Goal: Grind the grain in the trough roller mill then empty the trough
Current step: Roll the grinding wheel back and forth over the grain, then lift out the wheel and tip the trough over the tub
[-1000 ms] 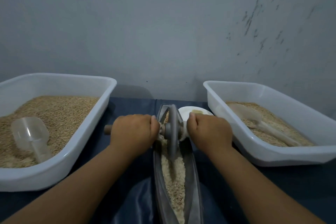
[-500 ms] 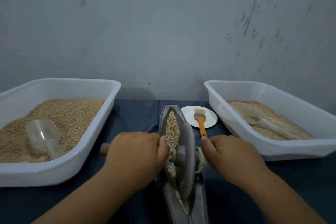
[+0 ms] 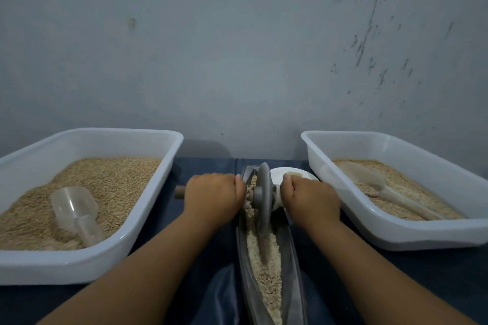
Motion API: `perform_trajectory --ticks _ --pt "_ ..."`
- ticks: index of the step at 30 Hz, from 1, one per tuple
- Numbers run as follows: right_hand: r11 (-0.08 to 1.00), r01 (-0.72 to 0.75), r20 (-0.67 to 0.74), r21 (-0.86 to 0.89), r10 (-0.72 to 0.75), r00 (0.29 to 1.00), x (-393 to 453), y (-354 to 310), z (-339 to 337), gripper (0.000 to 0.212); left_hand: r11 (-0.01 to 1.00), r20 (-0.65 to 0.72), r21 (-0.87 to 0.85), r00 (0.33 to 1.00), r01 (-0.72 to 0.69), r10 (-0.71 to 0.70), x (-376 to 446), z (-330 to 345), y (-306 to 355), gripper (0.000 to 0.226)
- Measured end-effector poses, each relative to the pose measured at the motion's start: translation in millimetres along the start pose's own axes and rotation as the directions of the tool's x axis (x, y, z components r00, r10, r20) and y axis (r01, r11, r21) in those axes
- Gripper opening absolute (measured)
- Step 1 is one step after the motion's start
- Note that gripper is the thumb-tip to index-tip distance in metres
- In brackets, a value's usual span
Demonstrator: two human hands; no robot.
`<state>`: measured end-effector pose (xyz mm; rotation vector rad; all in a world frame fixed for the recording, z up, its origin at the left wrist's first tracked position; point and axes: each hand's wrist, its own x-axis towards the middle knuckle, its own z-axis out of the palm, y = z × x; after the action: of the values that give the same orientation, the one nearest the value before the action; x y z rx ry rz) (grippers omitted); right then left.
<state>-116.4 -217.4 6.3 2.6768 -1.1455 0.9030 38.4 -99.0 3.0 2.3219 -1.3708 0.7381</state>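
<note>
- far left there's a big white tub (image 3: 148, 219) about half full of whole tan grain (image 3: 105, 182), with a clear plastic scoop (image 3: 75, 211) lying on top, handle pointing toward the camera
- just right of that tub the wooden end of the roller's handle (image 3: 180, 192) pokes out past the left hand (image 3: 214, 196), which is a closed fist curled round that handle, knuckles up
- dead centre is the narrow metal trough (image 3: 294, 253), running away from the camera on a dark blue cloth (image 3: 206, 166)
- the grey roller wheel (image 3: 264, 200) stands upright on edge in the far part of the trough, between the two fists
- inside the trough there's paler, broken-up grain (image 3: 265, 258) in the near stretch and some browner grain beyond the wheel
- right hand (image 3: 311, 196) is also a tight fist on the other side of the axle, fingers wrapped round the handle, which is hidden under it
- behind that hand a small white plate (image 3: 293, 174) with a brush's bristles (image 3: 294, 174) showing
- far right another white tub (image 3: 412, 229), shallower layer of grain, second scoop (image 3: 369, 179) lying in it
</note>
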Motion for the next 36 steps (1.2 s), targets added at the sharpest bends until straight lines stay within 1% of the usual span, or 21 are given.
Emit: perform_trajectory --ticks 4,6,8,10,11,13,17,20,21,23,26,27,29,30,31,32,34,36 --pt "0.996 0.066 0.005 -0.053 -0.066 0.998 -12 -2 -11 0.050 0.997 0.043 -0.072 0.999 0.005 -0.002 -18 -6 -2 0.044" --pt "0.994 0.093 0.042 -0.061 -0.091 0.995 -29 0 -19 0.055 0.994 0.043 -0.103 0.999 -0.029 0.034 -39 -14 -3 0.049" --pt "0.997 0.072 0.083 -0.012 -0.071 0.994 -43 3 -28 0.058 0.990 0.057 -0.108 0.994 -0.086 0.092 -52 -24 -2 0.051" --pt "0.999 0.029 0.129 0.029 -0.033 0.991 -48 5 -34 0.056 0.988 0.059 -0.082 0.989 -0.128 0.133 -53 -37 3 0.053" --pt "0.999 0.010 0.147 0.039 -0.015 0.989 -50 5 -36 0.054 0.990 0.067 -0.064 0.989 -0.129 0.133 -52 -43 6 0.054" --pt "0.999 -0.015 0.134 0.050 0.008 0.991 -57 3 -41 0.053 0.992 0.081 -0.045 0.989 -0.119 0.122 -52 -54 12 0.054" --pt "0.995 -0.024 0.013 0.100 0.023 1.000 -69 2 -50 0.055 0.990 0.120 -0.079 0.984 -0.120 0.129 -55 -75 17 0.057" --pt "0.982 0.071 -0.116 0.174 -0.051 0.992 -65 4 -62 0.055 0.978 0.213 -0.178 0.966 -0.106 0.143 -64 -102 17 0.060" --pt "0.978 0.125 -0.186 0.170 -0.093 0.978 -62 2 -69 0.053 0.971 0.253 -0.214 0.954 -0.104 0.158 -67 -111 14 0.060" --pt "0.965 0.233 -0.322 0.125 -0.182 0.929 -54 -6 -84 0.048 0.958 0.316 -0.260 0.927 -0.119 0.201 -77 -128 6 0.053" --pt "0.908 0.416 -0.447 0.057 -0.349 0.823 -41 -23 -102 0.043 0.956 0.389 -0.265 0.893 -0.125 0.225 -96 -146 -8 0.044" --pt "0.878 0.477 -0.470 0.040 -0.404 0.784 -37 -30 -106 0.042 0.954 0.397 -0.281 0.893 -0.103 0.213 -103 -150 -13 0.042" --pt "0.821 0.570 -0.496 0.020 -0.487 0.719 -30 -49 -115 0.041 0.927 0.370 -0.373 0.921 0.024 0.125 -114 -154 -23 0.035" --pt "0.799 0.601 -0.500 0.025 -0.511 0.699 -28 -59 -121 0.040 0.896 0.344 -0.432 0.937 0.102 0.059 -119 -154 -26 0.032" --pt "0.790 0.611 -0.501 0.042 -0.512 0.697 -25 -68 -127 0.039 0.858 0.325 -0.487 0.946 0.166 0.001 -123 -154 -27 0.028" --pt "0.799 0.598 -0.508 0.066 -0.489 0.709 -22 -76 -134 0.037 0.816 0.309 -0.537 0.950 0.214 -0.046 -125 -152 -26 0.023" --pt "0.842 0.523 -0.554 0.135 -0.373 0.744 -16 -81 -147 0.042 0.722 0.293 -0.621 0.945 0.305 -0.147 -123 -145 -19 0.017" --pt "0.849 0.467 -0.637 0.246 -0.221 0.738 -18 -72 -155 0.043 0.621 0.345 -0.658 0.904 0.426 -0.254 -113 -138 -14 0.015"
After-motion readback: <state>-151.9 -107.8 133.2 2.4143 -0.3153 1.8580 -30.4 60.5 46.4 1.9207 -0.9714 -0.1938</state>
